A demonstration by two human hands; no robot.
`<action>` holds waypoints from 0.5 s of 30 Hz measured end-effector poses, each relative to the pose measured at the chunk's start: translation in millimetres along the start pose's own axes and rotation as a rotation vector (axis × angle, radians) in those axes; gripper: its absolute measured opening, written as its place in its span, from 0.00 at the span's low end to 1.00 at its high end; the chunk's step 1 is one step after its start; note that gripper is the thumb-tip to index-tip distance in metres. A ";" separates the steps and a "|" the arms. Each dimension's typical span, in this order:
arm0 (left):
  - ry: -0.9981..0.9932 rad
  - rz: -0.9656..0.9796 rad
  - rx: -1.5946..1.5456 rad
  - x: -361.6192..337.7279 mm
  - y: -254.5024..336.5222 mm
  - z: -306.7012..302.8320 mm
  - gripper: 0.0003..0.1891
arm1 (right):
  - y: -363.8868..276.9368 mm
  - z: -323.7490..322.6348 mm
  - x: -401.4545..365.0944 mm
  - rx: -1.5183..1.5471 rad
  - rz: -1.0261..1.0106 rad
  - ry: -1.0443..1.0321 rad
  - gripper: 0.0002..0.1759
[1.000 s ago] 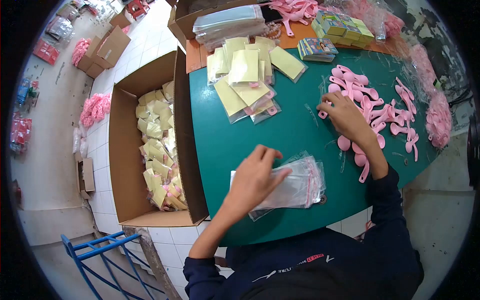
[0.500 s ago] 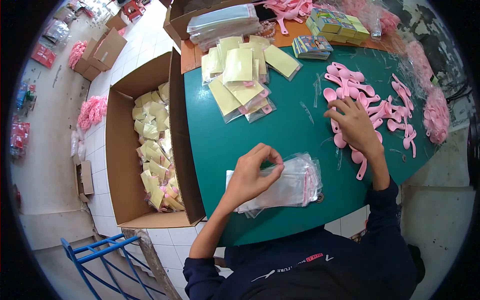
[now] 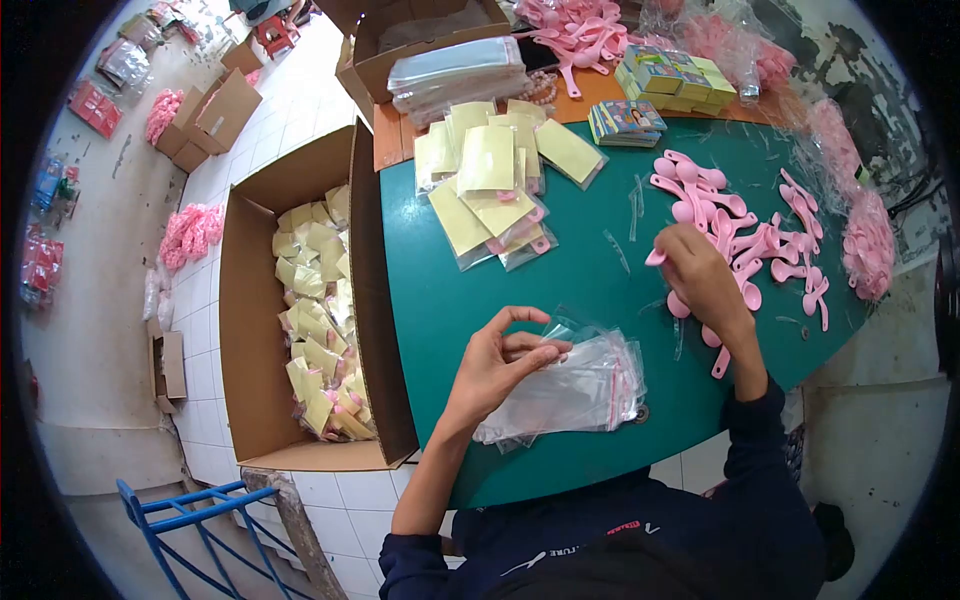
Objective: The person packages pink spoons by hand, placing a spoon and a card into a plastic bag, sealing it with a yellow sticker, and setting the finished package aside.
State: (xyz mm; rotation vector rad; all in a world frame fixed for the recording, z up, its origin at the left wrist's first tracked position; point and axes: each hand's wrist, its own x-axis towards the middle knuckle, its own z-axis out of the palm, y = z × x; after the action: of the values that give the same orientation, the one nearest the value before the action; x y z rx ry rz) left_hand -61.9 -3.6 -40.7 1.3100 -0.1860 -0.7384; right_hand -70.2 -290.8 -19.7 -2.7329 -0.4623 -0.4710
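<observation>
My right hand [image 3: 703,283] is closed on a pink plastic spoon [image 3: 655,257], of which only one end shows past the fingers. Beneath and around that hand lies a loose spread of pink spoons [image 3: 740,205]. Over the near part of the table, my left hand [image 3: 495,368] pinches the edge of a clear plastic bag [image 3: 570,325] between thumb and fingers; its index finger is raised. Under it rests a stack of clear bags [image 3: 565,395] with reddish seal strips. Farther back are filled bags [image 3: 490,160] with pale yellow cards and pink spoons inside.
Left of the green table [image 3: 430,280] stands a deep cardboard box [image 3: 255,400] holding many filled bags. Along the back are a bundle of flat bags [image 3: 455,75], stacked printed cards [image 3: 627,122] and more pink spoons [image 3: 580,40]. A blue metal frame [image 3: 190,510] stands at lower left.
My right hand has closed on a spoon and moved slightly down. My left hand has taken a bag's edge, lifting it. The whole view has shifted a little.
</observation>
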 end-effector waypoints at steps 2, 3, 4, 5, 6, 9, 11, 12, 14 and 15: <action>0.004 -0.003 0.016 -0.3 1.7 0.8 0.17 | -29.2 -9.1 3.0 0.365 0.157 0.214 0.16; -0.004 -0.003 0.022 -0.6 1.6 1.6 0.17 | -44.8 -11.1 2.9 0.549 0.236 0.323 0.16; -0.015 -0.006 0.030 -1.0 1.5 2.7 0.18 | -56.5 -11.1 2.5 0.699 0.292 0.400 0.14; -0.021 0.000 0.033 -1.1 1.2 4.3 0.17 | -61.3 -12.2 0.1 0.824 0.325 0.358 0.14; -0.027 0.003 0.036 -2.0 0.1 6.0 0.17 | -65.0 -12.9 -3.4 0.950 0.361 0.314 0.14; -0.040 0.019 0.053 -3.1 0.6 10.8 0.17 | -77.7 -15.5 -7.7 1.031 0.474 0.239 0.12; -0.049 0.028 0.053 -3.7 1.2 13.5 0.17 | -81.6 -18.6 -8.1 0.877 0.480 0.180 0.12; -0.056 0.032 0.047 -2.5 1.7 14.4 0.17 | -85.0 -20.8 -7.6 0.834 0.502 0.217 0.13; -0.055 0.045 0.035 -1.1 2.5 14.5 0.17 | -82.5 -24.7 -6.0 0.803 0.518 0.369 0.15; -0.048 0.051 0.030 -1.4 2.8 14.0 0.17 | -80.2 -26.1 -5.3 0.787 0.524 0.445 0.16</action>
State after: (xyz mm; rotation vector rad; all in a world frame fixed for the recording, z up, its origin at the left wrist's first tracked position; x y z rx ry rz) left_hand -69.1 -13.8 -33.8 1.3117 -0.2692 -0.7267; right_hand -111.1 -230.1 22.6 -1.8117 0.1687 -0.5731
